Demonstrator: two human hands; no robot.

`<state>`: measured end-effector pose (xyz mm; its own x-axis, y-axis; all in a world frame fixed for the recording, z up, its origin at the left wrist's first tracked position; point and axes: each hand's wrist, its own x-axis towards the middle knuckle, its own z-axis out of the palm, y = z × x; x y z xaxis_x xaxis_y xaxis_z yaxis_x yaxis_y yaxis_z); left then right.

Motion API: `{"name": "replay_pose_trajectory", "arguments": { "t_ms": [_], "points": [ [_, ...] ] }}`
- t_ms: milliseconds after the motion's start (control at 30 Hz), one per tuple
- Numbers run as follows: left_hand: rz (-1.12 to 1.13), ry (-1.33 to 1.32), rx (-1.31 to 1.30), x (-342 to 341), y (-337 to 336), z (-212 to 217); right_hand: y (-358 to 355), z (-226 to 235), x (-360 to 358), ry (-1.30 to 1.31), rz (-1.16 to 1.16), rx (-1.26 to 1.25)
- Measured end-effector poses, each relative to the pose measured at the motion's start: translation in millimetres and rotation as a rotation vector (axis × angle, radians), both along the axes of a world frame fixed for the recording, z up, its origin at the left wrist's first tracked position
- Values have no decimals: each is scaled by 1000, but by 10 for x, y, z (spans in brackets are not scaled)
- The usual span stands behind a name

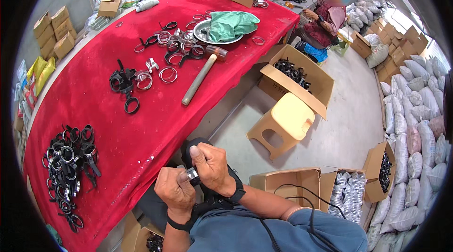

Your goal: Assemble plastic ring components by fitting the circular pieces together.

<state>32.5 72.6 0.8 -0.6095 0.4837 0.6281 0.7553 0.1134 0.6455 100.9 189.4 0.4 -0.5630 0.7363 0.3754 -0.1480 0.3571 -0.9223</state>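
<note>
Progress check from my seat: both hands are pinched on one small metal ring piece, held up in front of my chest, just off the near edge of the table. My left hand has fingers curled tight around it from below, and my right hand is closed over the black part with the thumb pressing down on top.

Looks to me like the pile of black-and-silver clamps at my left is the finished lot, and it's decent sized. Further up there are loose silver rings and black bands scattered around, so I'd say plenty left.

A wooden-handled mallet lies mid-table, plus a metal bowl with a green cloth in it. The table has a red cloth over it. On the concrete floor: a yellow plastic stool, open cardboard boxes of parts, white sacks stacked along the wall, and another person working at the far end.
</note>
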Motion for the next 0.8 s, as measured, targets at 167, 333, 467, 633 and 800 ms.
{"name": "replay_pose_trajectory", "arguments": {
  "t_ms": [167, 333, 467, 633, 800],
  "points": [
    [33, 64, -20, 5, 4, -18, 9, -18, -9, 4, -14, 10],
    [46, 109, -32, -23, 50, -39, 61, -5, -49, 38, -21, 32],
    [53, 140, -22, -13, 116, 6, 91, -30, -77, 53, -27, 38],
    [32, 140, -12, -43, 173, 9, 142, -78, -115, 41, -29, -27],
    [23, 128, -13, -112, 211, -24, 170, -67, -158, 13, -22, -75]
  ]
}}
